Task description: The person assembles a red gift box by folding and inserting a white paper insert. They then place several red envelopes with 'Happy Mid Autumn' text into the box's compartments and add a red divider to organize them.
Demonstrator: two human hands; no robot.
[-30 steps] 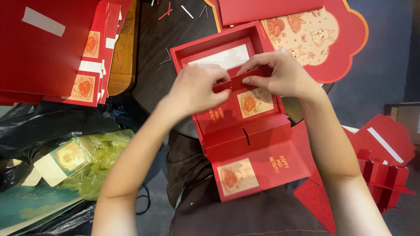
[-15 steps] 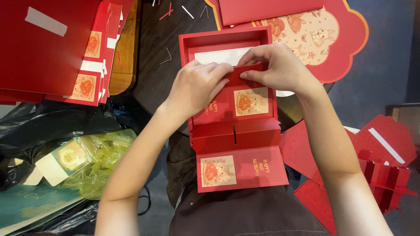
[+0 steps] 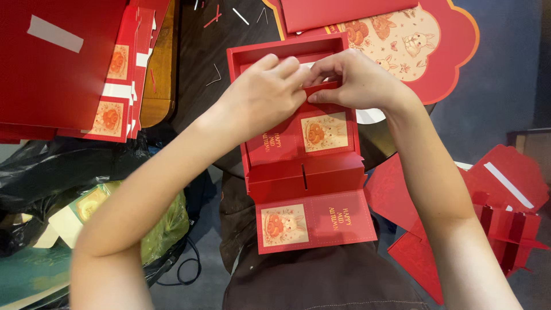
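A red cardboard gift box [image 3: 304, 172] lies open over my lap, with a cream rabbit picture on its inner panel and another on its front flap [image 3: 315, 221]. My left hand [image 3: 261, 95] and my right hand [image 3: 356, 80] meet over the far half of the box. Both pinch a narrow red fold of card [image 3: 321, 87] inside the tray, fingertips touching. What lies beneath the fingers is hidden.
A stack of flat red box blanks [image 3: 74, 63] sits at upper left. A scalloped red lid with rabbits [image 3: 425, 46] lies beyond the box. Red divider pieces [image 3: 505, 218] stand at right. Black and green plastic bags [image 3: 86, 189] lie at lower left.
The box has swung from tilted to nearly square with me and slid slightly left. Both hands moved toward the far end of the tray, still pinching the red fold.
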